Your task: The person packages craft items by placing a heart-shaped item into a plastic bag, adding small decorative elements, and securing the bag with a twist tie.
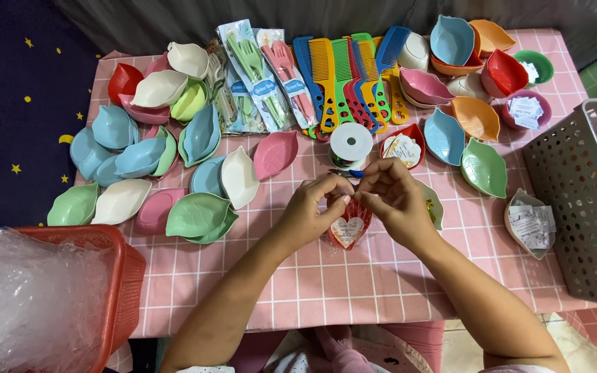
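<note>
Red leaf dish with heart card sits mid-table, near ribbon spool. I see left hand, right hand pinched together on wrap above it. Advise: keep pinch tight, dish centred.

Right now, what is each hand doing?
Left hand: fingers pinched shut on the red leaf-shaped dish.
Right hand: pinched on the same dish's top.

My low table with its pink checked cloth carries leaf-shaped plastic dishes in pastel colours, packets of plastic forks, a fan of coloured plastic combs, a white ribbon spool, and a grey perforated plastic basket.
</note>
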